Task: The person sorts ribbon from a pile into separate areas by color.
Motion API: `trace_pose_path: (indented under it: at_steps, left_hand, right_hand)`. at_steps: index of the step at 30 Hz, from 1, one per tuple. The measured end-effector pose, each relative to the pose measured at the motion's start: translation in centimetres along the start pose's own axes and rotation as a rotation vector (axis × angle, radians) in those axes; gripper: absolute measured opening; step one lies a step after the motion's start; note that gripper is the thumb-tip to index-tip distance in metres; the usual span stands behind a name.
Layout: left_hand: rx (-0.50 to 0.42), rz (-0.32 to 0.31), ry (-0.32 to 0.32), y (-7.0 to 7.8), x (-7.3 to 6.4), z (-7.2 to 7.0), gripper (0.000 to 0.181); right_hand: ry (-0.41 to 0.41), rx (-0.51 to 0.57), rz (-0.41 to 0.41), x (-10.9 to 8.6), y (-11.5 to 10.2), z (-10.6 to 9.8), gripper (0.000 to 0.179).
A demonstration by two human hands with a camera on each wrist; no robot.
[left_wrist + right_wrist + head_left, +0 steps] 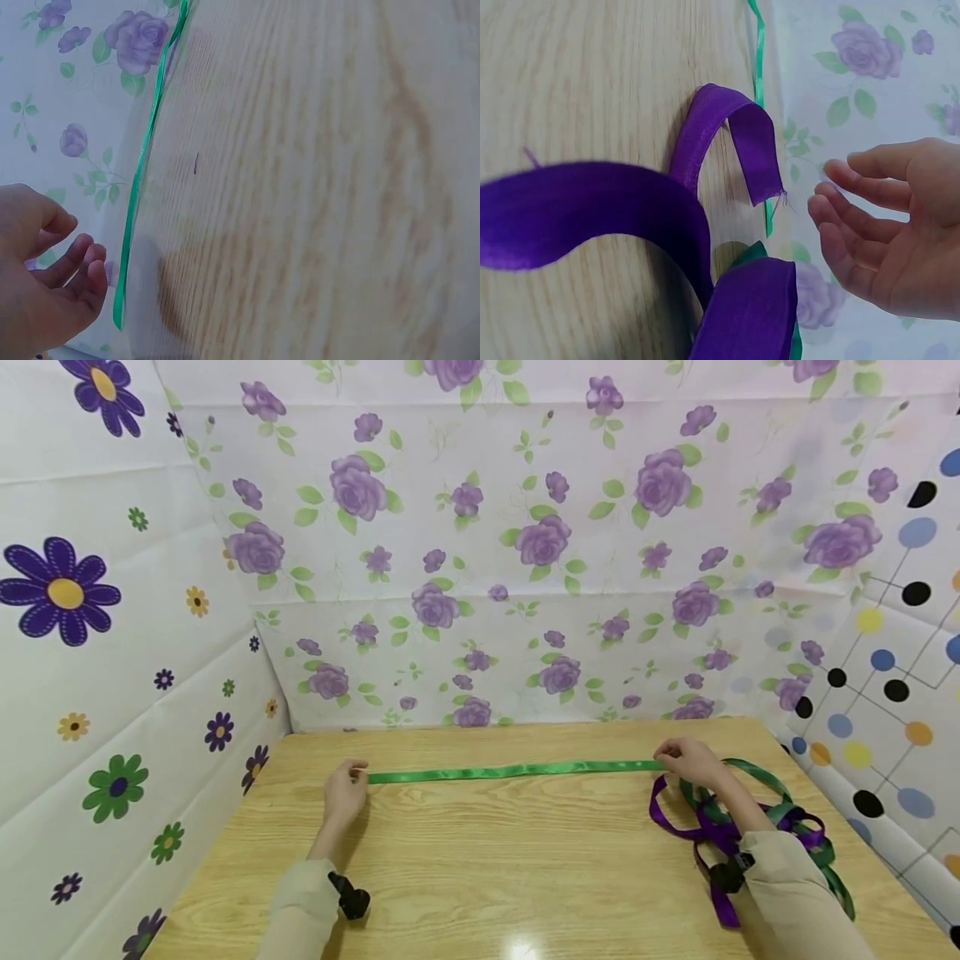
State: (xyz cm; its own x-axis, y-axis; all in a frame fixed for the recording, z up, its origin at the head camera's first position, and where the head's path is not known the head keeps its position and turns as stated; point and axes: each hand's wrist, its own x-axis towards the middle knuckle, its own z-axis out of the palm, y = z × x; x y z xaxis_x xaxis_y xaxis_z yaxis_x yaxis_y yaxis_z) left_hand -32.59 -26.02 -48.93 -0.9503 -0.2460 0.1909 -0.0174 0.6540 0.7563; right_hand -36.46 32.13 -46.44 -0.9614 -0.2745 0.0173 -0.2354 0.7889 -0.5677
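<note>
A strip of bright green ribbon [517, 771] lies stretched straight across the far part of the wooden table. My left hand [347, 792] hovers by its left end; in the left wrist view the loosely bent fingers [67, 262] are apart from the ribbon's cut end [120, 311], holding nothing. At the other end is my right hand [692, 762], its relaxed fingers [855, 225] likewise empty beside the strip [760, 67]. Below the right hand and forearm sits a loose tangle of purple ribbon [672, 827] and dark green ribbon [823, 853], partly hidden by the arm.
The wooden tabletop [525, 852] ends at a back wall hung with rose-patterned cloth [480, 568]. Flowered cloth [142, 693] covers the left side and dotted cloth [892, 710] the right. A frayed purple ribbon end [761, 176] curls up near the green strip.
</note>
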Motion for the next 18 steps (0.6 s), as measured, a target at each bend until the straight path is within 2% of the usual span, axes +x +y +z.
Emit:
trace_pose_path:
  at_steps: [3,8,14,18]
  left_hand:
    - [-0.002,0.023,-0.019,0.1,-0.2,-0.1,0.028]
    - [-0.014,0.026,-0.063,0.8,-0.6,0.4,0.026]
    - [-0.01,0.084,-0.104,1.7,-1.1,0.8,0.023]
    - [-0.017,0.095,-0.15,2.2,-1.3,1.1,0.023]
  right_hand:
    - [-0.004,-0.009,-0.01,-0.3,-0.3,0.2,0.03]
    - [-0.023,-0.011,-0.005,-1.1,-0.3,0.1,0.029]
    - [-0.043,-0.01,0.012,-1.9,-0.5,-0.4,0.031]
    - [-0.068,-0.019,-0.002,-2.3,-0.5,-0.7,0.034]
